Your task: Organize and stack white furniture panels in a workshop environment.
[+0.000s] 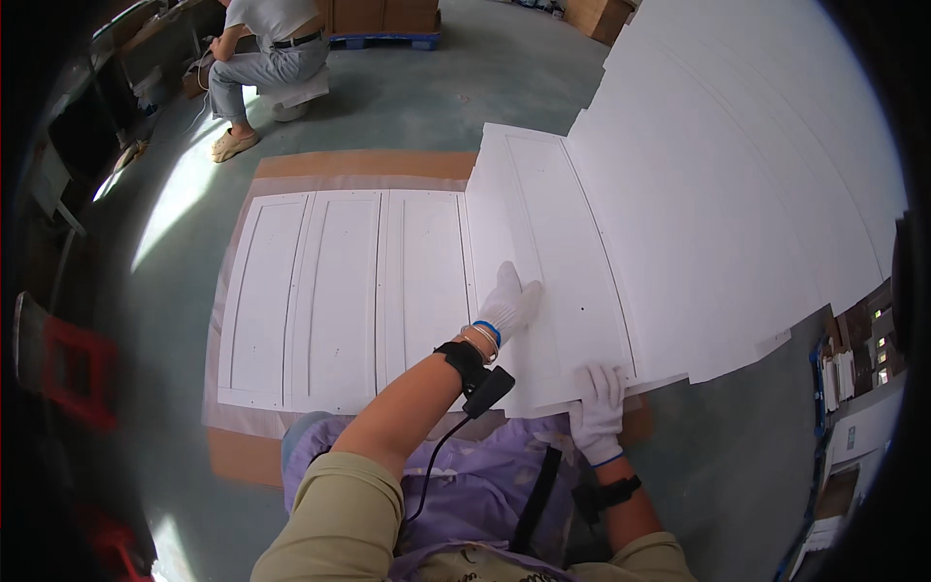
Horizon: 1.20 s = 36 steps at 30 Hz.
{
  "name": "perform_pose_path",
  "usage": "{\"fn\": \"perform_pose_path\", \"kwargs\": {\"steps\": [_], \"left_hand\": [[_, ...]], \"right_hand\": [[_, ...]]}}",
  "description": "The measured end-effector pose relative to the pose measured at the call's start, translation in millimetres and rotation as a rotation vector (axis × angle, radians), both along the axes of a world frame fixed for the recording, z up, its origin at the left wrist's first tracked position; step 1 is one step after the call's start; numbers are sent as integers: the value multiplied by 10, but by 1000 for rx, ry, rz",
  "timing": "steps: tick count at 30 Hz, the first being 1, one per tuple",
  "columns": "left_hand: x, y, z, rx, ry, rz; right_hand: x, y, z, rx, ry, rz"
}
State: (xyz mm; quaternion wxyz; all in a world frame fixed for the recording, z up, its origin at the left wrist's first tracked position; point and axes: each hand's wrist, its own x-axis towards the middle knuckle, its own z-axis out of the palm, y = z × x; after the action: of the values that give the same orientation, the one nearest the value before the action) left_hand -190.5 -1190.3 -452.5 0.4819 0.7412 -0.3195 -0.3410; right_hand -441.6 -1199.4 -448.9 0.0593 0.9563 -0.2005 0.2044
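Note:
White door-like panels (341,291) with recessed centres lie side by side before me. My left hand (509,301), in a white knitted glove, rests on the near right panel (572,281), fingers stretched forward and thumb apart. That panel sits beside the flat row, overlapping its right side. At its near edge, my right hand (598,412), gloved too, has its fingers bent over the top face; its thumb is hidden. Farther right, a stack of large white boards (737,184) adjoins this panel. Small dark holes show along the panel edges.
Brown cardboard (378,163) and a pale sheet lie under the row. A seated person (276,58) is at the back left. Red stools (82,373) stand at the left. Boxes on a blue pallet (383,41) are at the back; stacked items (844,388) are far right.

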Motion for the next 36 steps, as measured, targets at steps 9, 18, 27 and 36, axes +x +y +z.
{"fn": "perform_pose_path", "kwargs": {"steps": [9, 18, 27, 36], "left_hand": [[-481, 424, -138, -192, 156, 72], [-1196, 981, -151, -223, 39, 26], [-967, 1275, -78, -58, 177, -248], [-1018, 1490, -373, 103, 237, -274]], "right_hand": [[8, 5, -103, -48, 13, 13], [16, -10, -132, -47, 47, 15], [14, 10, -88, -4, 45, -9], [-16, -58, -49, 7, 57, 24]]}}
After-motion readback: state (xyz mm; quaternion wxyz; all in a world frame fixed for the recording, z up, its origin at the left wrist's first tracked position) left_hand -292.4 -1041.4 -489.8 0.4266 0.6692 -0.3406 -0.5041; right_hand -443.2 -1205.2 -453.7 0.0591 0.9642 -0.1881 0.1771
